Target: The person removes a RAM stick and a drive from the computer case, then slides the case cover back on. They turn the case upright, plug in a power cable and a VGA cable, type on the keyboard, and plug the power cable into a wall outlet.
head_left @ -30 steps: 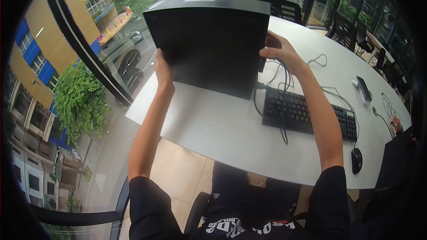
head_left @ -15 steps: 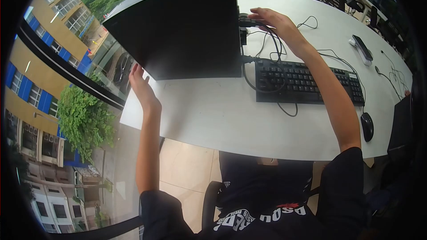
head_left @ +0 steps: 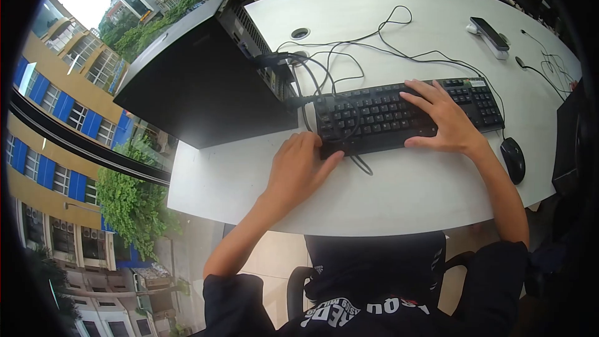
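A black keyboard (head_left: 380, 115) lies on the white table, slightly tilted in view. My left hand (head_left: 298, 165) is at its front left corner, fingers bent against the corner and thumb along the front edge. Over the right half of the keys, my right hand (head_left: 446, 122) rests with fingers spread and thumb at the front edge. To the left stands a black computer case (head_left: 212, 81), its port side facing the keyboard. Black cables (head_left: 306, 75) run from its ports, and one loops over the keyboard's left end. The left fingertips are partly hidden.
A black mouse (head_left: 513, 160) sits right of the keyboard. Farther back are a phone (head_left: 490, 33) on a white stand and thin loose cables (head_left: 552, 68). The white table (head_left: 399, 193) has a curved front edge; a large window is on the left.
My left hand has left the computer case's lower edge and come to the keyboard's left corner. My right hand has moved from the case's ports down onto the keyboard. The case appears turned, showing its ports.
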`<state>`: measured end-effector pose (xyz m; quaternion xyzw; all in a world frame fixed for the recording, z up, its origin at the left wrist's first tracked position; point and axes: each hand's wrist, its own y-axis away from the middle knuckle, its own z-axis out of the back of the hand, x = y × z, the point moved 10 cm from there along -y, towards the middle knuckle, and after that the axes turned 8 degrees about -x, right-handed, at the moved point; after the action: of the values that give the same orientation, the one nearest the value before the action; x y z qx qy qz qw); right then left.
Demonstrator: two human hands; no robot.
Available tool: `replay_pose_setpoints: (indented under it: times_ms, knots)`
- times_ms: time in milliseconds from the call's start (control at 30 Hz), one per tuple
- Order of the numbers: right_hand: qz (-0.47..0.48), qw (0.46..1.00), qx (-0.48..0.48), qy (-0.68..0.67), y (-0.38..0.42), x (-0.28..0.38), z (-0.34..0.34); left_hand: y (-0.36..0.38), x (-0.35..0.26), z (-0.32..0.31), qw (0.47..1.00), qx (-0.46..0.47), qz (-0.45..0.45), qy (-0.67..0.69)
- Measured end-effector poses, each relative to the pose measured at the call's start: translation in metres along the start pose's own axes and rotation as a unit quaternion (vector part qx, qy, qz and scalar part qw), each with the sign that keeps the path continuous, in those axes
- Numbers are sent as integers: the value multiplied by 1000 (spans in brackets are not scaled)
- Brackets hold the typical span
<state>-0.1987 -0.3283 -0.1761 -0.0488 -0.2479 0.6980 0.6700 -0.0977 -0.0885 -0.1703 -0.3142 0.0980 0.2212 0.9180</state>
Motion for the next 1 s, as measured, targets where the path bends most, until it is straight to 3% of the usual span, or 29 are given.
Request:
replay_pose_setpoints:
  times_ms: [167, 267, 367, 467, 567, 767, 867, 967, 1000]
  knots:
    - [-4, 999, -32, 8, 3, -17, 5, -19, 4, -15, 995, 33, 88, -26]
    - [-19, 999, -44, 14, 4, -27, 5, -26, 5, -23, 997, 1, 74, -27]
    - [-47, 997, -55, 22, 7, -38, 5, -25, 27, -37, 987, 26, 146, 69]
    - [-58, 997, -57, 13, 8, -40, 8, -14, -6, -23, 993, 80, 0, 83]
    - [-48, 996, -75, 9, 9, -40, 6, -4, -37, -13, 992, 116, 7, 43]
    - [-37, 996, -75, 37, 14, -21, 9, -23, -14, -26, 975, 56, 208, 61]
    - [-39, 996, -67, 47, 16, -22, 6, -20, 19, -51, 930, 91, 270, 234]
    - [-53, 995, -66, 51, 16, -26, 2, -6, 26, -38, 951, 109, 213, 193]
    - [-55, 995, -65, 52, 17, -25, 1, 5, 39, -32, 950, 99, 232, 181]
